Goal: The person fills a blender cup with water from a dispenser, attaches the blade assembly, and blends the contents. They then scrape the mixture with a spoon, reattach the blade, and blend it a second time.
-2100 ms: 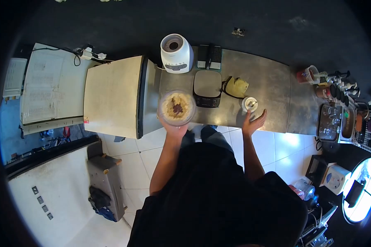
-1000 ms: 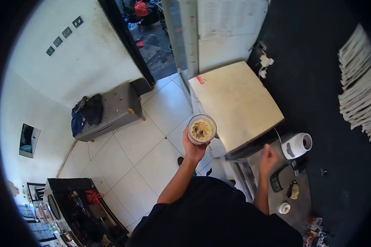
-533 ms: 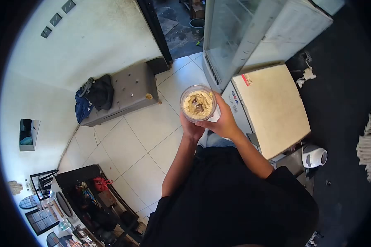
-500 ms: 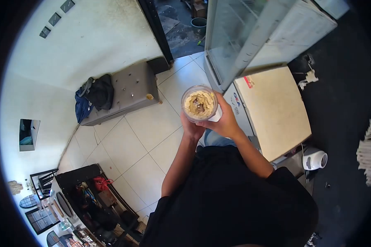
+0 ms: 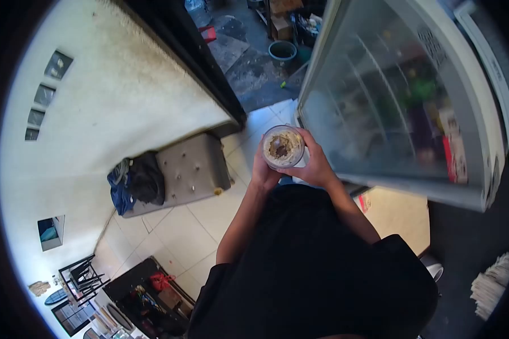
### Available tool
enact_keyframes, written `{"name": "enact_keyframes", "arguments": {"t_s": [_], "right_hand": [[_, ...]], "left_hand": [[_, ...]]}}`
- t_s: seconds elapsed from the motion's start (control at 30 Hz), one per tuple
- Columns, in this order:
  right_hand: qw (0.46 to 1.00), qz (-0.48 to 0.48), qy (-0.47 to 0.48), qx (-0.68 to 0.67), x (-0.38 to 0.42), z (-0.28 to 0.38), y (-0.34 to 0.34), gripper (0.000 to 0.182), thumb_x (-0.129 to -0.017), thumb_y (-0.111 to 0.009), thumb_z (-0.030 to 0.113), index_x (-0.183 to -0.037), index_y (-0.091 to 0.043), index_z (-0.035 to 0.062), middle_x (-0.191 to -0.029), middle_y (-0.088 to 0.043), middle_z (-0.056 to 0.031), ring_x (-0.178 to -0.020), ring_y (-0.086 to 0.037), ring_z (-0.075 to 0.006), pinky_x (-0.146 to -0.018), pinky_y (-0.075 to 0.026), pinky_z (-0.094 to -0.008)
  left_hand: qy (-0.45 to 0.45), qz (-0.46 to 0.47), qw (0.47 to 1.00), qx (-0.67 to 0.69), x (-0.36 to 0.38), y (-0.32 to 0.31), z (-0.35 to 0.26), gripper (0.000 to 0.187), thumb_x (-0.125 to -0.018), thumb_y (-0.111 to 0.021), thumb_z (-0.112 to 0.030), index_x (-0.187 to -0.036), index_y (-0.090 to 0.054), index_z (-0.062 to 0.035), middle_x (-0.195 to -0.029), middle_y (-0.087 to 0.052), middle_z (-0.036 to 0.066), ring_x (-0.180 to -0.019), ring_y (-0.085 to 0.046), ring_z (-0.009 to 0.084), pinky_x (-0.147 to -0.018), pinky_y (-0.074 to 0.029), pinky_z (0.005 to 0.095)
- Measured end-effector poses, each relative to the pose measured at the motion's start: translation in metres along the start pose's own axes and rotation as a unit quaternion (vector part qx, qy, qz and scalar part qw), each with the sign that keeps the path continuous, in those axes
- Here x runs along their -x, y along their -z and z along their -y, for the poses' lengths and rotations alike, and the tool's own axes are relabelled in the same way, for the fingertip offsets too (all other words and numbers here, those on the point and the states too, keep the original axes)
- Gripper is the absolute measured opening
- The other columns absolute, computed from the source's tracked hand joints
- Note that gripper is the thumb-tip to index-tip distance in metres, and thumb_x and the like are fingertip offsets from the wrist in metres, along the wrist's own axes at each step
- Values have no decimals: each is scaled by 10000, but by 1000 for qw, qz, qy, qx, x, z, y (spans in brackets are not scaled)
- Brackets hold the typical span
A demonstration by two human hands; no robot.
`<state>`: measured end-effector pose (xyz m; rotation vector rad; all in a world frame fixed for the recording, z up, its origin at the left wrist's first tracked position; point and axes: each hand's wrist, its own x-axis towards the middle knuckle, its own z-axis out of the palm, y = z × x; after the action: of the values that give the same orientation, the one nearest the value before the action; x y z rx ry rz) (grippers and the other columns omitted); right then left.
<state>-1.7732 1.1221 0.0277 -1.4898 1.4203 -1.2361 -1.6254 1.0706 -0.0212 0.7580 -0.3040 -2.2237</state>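
Note:
Between my two hands is a clear round jar, seen from above, with a pale, crumbly, beige-brown content that dips darker in the middle. My left hand wraps the jar's left side from below. My right hand closes round its right side, fingers along the rim. I cannot make out what the content is. The jar's lower part is hidden by my hands and the steep view. Both forearms reach forward from black sleeves.
A glass-door display fridge stands close on my right, beside a cream-topped chest. Left is a grey tufted bench with dark clothing on it. Ahead, a doorway opens onto a dark floor with a bucket. An open black cabinet stands lower left.
I have moved forward toward the doorway, the jar still in both hands. The fridge now looms larger on the right, and the chest and bench have slid lower in view.

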Motion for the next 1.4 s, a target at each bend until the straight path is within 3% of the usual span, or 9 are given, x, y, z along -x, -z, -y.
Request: {"name": "enact_keyframes", "arguments": {"t_s": [0.23,0.57,0.67,0.77,0.83,1.03,1.23,1.3,1.4], "right_hand": [[999,26,-37,-26,-180,-36,12,933,-609,-943,208,-1384,-459,24,-1257,-614,-126,-1186,-580,-207,-1006,-460,-346],[979,148,54,126,-471,-77,52,956,-660,-891,267,-1454,-412,39,-1338,-585,-213,-1270,-561,-320,-1049,-450,-406],[982,168,-80,7,-554,-80,78,779,-755,-788,128,-1451,-441,77,-1305,-612,-187,-1256,-566,-282,-1056,-436,-408],[993,46,-107,34,-631,-134,96,162,-920,-654,122,-1010,-664,-12,-921,-697,-89,-893,-662,-167,-811,-509,-307],[991,91,-92,-19,-699,-183,90,230,-967,-627,164,-787,-607,23,-760,-669,-46,-740,-631,-109,-716,-493,-283],[924,363,-102,-66,-877,-147,-126,491,-1018,-550,405,-636,-526,97,-587,-485,38,-528,-465,-64,-500,-401,-257],[755,640,-39,-137,-855,-93,-334,402,-1041,-491,345,-780,-562,47,-657,-496,19,-601,-484,-90,-564,-445,-283],[677,720,4,-152,-838,-84,-382,323,-1048,-481,346,-893,-583,81,-752,-511,36,-661,-474,-72,-590,-427,-249],[639,753,61,-143,-837,-85,-433,374,-1013,-568,326,-747,-571,62,-661,-496,43,-627,-441,-64,-567,-393,-275]], "left_hand": [[53,110,991,54,-164,2,-97,549,-987,-481,-461,-1361,-527,-61,-1334,-584,150,-1214,-572,356,-1003,-500,514],[55,3,997,46,-374,-35,-273,474,-1006,-382,-389,-1288,-562,-53,-1171,-658,152,-983,-675,326,-809,-578,473],[29,-40,997,67,-409,-28,-321,599,-998,-376,-532,-1358,-522,-77,-1184,-650,208,-1062,-644,334,-929,-533,445],[-73,-156,983,66,-425,-60,-345,561,-1019,-342,-520,-1335,-539,-101,-1272,-624,107,-1101,-632,277,-902,-541,449],[-143,-246,950,128,-439,-42,-348,522,-1030,-347,-481,-1241,-606,-80,-1186,-674,76,-1102,-637,215,-969,-495,382],[-326,-315,840,300,-437,-15,-403,467,-1033,-393,-433,-1210,-608,-58,-1170,-670,76,-1103,-637,216,-1001,-484,374],[-534,-321,667,409,-446,61,-403,534,-963,-426,-525,-1291,-567,-128,-1194,-673,106,-993,-680,332,-663,-593,468],[-596,-291,648,375,-429,84,-428,526,-1024,-375,-479,-1282,-576,-67,-1255,-641,80,-1172,-602,247,-1033,-471,424],[-646,-356,577,351,-419,114,-482,545,-1010,-361,-526,-1315,-560,-121,-1286,-626,63,-1155,-615,239,-966,-515,443]]}}
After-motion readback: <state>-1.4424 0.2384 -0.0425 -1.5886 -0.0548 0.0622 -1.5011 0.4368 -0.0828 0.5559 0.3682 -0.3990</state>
